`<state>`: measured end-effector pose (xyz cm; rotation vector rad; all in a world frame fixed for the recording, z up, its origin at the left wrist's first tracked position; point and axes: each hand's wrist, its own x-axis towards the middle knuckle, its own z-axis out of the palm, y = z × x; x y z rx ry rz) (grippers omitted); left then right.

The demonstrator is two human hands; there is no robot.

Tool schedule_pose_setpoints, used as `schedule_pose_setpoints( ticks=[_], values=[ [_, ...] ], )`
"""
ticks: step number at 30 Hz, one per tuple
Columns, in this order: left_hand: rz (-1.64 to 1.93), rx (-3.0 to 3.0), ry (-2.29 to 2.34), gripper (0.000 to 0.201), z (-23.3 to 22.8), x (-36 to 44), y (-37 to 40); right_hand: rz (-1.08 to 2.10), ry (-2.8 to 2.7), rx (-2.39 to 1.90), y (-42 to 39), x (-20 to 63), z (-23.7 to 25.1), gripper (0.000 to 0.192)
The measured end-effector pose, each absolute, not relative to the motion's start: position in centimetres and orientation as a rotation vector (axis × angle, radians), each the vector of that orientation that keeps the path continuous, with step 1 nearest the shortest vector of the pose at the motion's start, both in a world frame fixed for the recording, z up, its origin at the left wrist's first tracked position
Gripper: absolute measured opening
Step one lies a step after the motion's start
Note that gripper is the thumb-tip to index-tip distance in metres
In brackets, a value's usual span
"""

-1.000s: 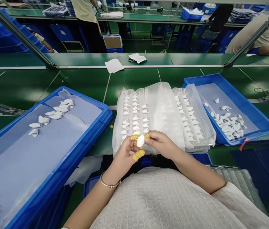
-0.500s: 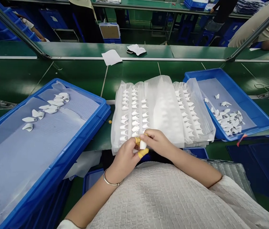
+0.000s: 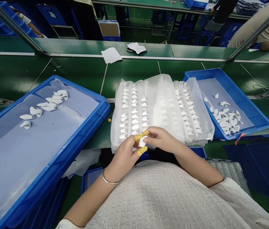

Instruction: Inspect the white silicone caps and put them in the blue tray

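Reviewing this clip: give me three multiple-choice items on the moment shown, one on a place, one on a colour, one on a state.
1. Where is the loose heap of small white parts?
A. blue bin on the right
B. bare green bench
C. on the lap

2. What colour are the finger covers on the hands?
A. blue
B. yellow
C. black

3. How is the white piece held?
A. lying in the tray
B. pinched between the left hand and right hand
C. dropped on the floor

Key: 1 A, heap lies inside that bin. 2 B, fingertips show yellow. 3 B, both hands' fingertips meet on it.

The small white piece (image 3: 142, 142) is mostly hidden between the fingertips of left hand (image 3: 125, 156) and right hand (image 3: 161, 140), its shape unclear.
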<state>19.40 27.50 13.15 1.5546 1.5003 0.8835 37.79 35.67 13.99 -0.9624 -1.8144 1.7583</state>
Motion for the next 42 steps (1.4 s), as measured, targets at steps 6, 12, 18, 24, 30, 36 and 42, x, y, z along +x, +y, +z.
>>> schedule_pose_setpoints(
  ticks=[6,12,18,24,30,36,42],
  values=[
    [1.013,1.300,1.473,0.035,13.1,19.3,27.2,1.714,-1.769,-0.878,35.8,38.1,14.3,0.029],
    [1.031,1.345,1.460,0.023,13.2,18.9,27.4,1.369,-2.003,-0.731,35.7,38.5,14.4,0.025],
    [1.117,1.726,1.572,0.014,12.9,19.0,27.6,1.492,-1.978,-0.883,35.0,37.7,14.3,0.043],
    [1.163,1.926,1.549,0.011,13.0,19.1,27.6,1.567,-1.907,-1.008,34.4,36.6,14.7,0.038],
    [1.142,1.850,1.545,0.011,12.8,18.8,27.4,1.783,-1.578,-1.087,35.6,36.9,13.8,0.049],
    [1.128,1.772,1.555,0.013,12.7,18.9,27.6,1.756,-1.752,-0.959,35.9,37.6,14.0,0.049],
    [1.074,1.436,1.553,0.020,13.0,19.0,27.6,1.583,-1.847,-0.881,35.7,37.9,14.2,0.030]
  ],
)
